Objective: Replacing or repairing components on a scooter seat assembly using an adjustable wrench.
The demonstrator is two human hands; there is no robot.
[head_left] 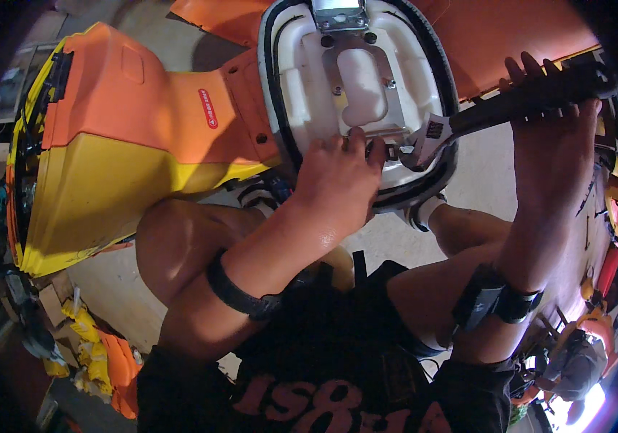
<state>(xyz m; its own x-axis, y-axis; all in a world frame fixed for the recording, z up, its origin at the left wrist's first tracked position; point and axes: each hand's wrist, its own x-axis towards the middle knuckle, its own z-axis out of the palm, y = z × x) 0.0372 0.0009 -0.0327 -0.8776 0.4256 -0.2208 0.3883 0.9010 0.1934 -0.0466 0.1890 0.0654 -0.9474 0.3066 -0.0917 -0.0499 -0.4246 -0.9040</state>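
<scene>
An oval white shell (298, 101) with a black rubber edge lies before me, its inside facing up; it looks like the underside of a seat. A metal plate with a long cut-out is fixed in its middle. At the shell's near end, my left hand (338, 177) has its fingers curled on a small metal bracket (393, 150). My right hand (558, 133) holds an adjustable wrench (497, 110) by its dark handle, with several fingers extended beyond it. The wrench's jaw rests beside the bracket, near my left thumb; the exact contact is hard to make out.
An orange and yellow vehicle body (143, 108) stands at left, against the shell. A metal hinge (340, 14) sits at the shell's far end. An orange panel (518, 36) lies far right. Yellow and orange parts (99, 353) are at lower left. Another person (580, 361) is at lower right.
</scene>
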